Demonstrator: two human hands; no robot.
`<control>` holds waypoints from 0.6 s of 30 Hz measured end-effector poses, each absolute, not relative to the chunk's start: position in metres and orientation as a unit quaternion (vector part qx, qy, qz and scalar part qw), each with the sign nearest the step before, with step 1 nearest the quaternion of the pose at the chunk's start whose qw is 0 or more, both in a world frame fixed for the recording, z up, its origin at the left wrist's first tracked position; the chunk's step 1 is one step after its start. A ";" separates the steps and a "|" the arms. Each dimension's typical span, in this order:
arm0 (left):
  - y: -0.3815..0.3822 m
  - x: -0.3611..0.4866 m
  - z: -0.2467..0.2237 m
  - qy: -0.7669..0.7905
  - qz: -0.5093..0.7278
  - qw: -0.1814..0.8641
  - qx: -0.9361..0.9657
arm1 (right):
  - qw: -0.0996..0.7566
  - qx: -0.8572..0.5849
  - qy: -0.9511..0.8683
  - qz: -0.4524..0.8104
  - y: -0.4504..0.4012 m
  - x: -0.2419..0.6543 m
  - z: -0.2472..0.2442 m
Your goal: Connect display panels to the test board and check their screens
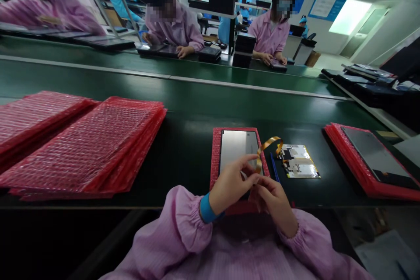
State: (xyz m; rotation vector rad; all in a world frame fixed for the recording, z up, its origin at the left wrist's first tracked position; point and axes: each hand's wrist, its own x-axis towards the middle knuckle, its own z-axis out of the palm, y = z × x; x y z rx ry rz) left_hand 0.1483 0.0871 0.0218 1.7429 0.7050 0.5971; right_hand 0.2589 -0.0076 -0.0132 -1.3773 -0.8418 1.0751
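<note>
A gold flat ribbon cable (269, 141) curves up from a flat battery-like pack (300, 162) with silver and white patches and comes down to my fingers. My left hand (232, 180), with a blue band at the wrist, pinches the cable near its lower end. My right hand (274, 197) meets it there, thumb and fingertips closed at the same end; the very tip is hidden. Beneath my hands lies a grey display panel (238, 144) on a red bubble-wrap sleeve (215, 157). A thin blue tool (274, 167) rests between sleeve and pack.
Two stacks of red bubble-wrap sleeves (88, 140) lie to the left. Another display panel (380, 153) rests on red sleeves (348, 162) at right. Across the green bench (197, 96), co-workers (173, 26) handle dark flat devices. A black stack (243, 50) stands opposite.
</note>
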 end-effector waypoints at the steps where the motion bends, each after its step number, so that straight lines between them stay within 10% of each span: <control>1: 0.087 0.149 0.022 0.296 0.259 0.555 0.733 | 0.563 -0.590 -0.365 0.449 -0.009 0.260 -0.015; 18: 0.073 0.145 0.025 0.283 0.268 0.612 0.688 | 0.526 -0.755 -0.387 0.063 -0.046 0.363 -0.010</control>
